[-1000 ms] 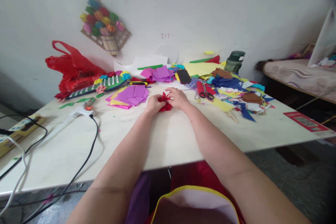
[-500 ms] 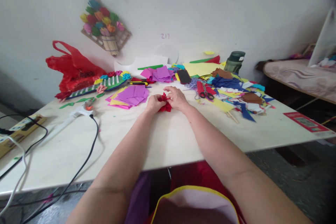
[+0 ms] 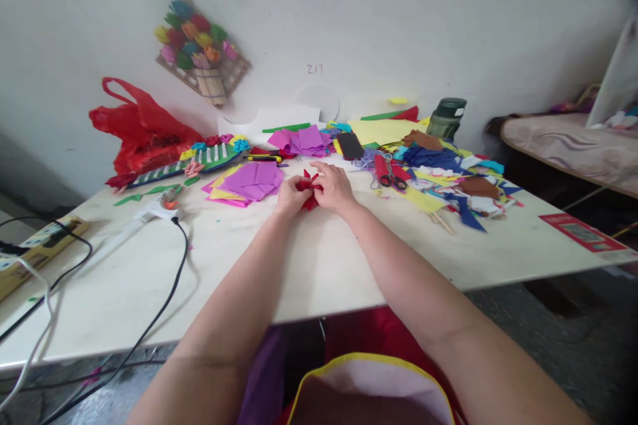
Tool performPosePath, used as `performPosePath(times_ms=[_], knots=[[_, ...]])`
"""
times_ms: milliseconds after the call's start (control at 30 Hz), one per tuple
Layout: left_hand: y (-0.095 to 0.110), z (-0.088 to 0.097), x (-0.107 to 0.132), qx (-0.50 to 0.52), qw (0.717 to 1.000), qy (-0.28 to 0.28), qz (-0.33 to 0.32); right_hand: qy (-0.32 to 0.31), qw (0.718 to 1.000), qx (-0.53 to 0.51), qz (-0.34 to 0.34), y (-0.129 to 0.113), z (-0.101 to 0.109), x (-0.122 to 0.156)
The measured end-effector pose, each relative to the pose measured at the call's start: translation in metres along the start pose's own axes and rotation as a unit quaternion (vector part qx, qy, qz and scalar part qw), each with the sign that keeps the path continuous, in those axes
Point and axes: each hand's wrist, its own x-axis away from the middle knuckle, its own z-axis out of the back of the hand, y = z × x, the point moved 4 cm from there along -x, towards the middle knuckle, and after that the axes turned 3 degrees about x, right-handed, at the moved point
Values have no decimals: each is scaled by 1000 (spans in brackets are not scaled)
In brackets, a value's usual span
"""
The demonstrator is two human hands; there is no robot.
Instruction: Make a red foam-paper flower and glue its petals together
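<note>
A small piece of folded red paper (image 3: 310,202) with pointed tips is held between both hands, just above the white table (image 3: 329,265). My left hand (image 3: 293,196) pinches its left side with thumb and fingers. From the right, my right hand (image 3: 335,187) grips it too, thumb and forefinger closed on the paper near its middle. The fingers hide much of the paper. Left of my hands lies a stack of purple, yellow and pink paper sheets (image 3: 252,180). Scissors (image 3: 391,174) rest to the right, on something red.
A hot glue gun (image 3: 157,207) with a black cord lies left, near a power strip (image 3: 37,255). Colourful paper scraps (image 3: 463,179) cover the right side. Behind are a phone (image 3: 349,145), a green bottle (image 3: 447,118) and a red plastic bag (image 3: 142,136).
The red paper has turned in my fingers, with its points now standing up and less of it showing below. Both hands stay in nearly the same place.
</note>
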Motion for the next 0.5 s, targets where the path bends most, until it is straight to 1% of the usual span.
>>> performPosePath(times_ms=[67,167,233,300,367,500], knots=[[-1,-1,0,21,1000,-12,-3,29,996,-68,-43,13,3,0],[-2,-3,0,55,998,-37,-10,91,972,-180,-123,35,6,-1],[-3,-4,0,67,997,-45,-12,72,953,-234,-176,45,1,-2],[-4,-5,0,73,996,-50,-6,30,939,-274,-207,49,-5,-2],[-4,-5,1,79,995,-59,0,-11,932,-289,-216,48,-8,-2],[-2,-6,3,82,993,-80,6,-58,939,-273,-203,43,-8,0]])
